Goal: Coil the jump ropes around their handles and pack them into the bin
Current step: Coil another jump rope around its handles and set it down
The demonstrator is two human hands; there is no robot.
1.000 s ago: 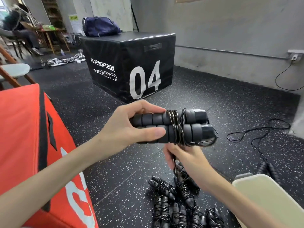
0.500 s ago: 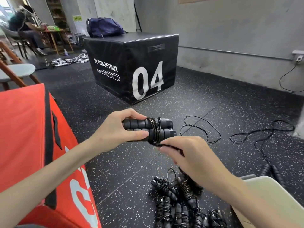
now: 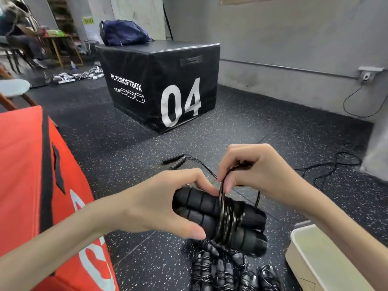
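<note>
black handles (image 3: 210, 211) half hidden by hands, bin (image 3: 310, 259) cropped

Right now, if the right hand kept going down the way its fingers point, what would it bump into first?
Most likely the coiled rope wound round the two black foam handles that the left hand grips. The right hand pinches a strand just above the coil, its fingertips pointing down at it.

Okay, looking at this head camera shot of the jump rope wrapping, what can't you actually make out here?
- Bin: cut off by the right and bottom edges of the head view; the right arm covers part, so its contents are unknown.
- Pile of coiled ropes: cut off by the bottom edge; no count possible.
- Rope end: hidden inside the right hand.
- Handles: near ends covered by the left hand.
- Far-left seated person: too small and blurred.
</note>
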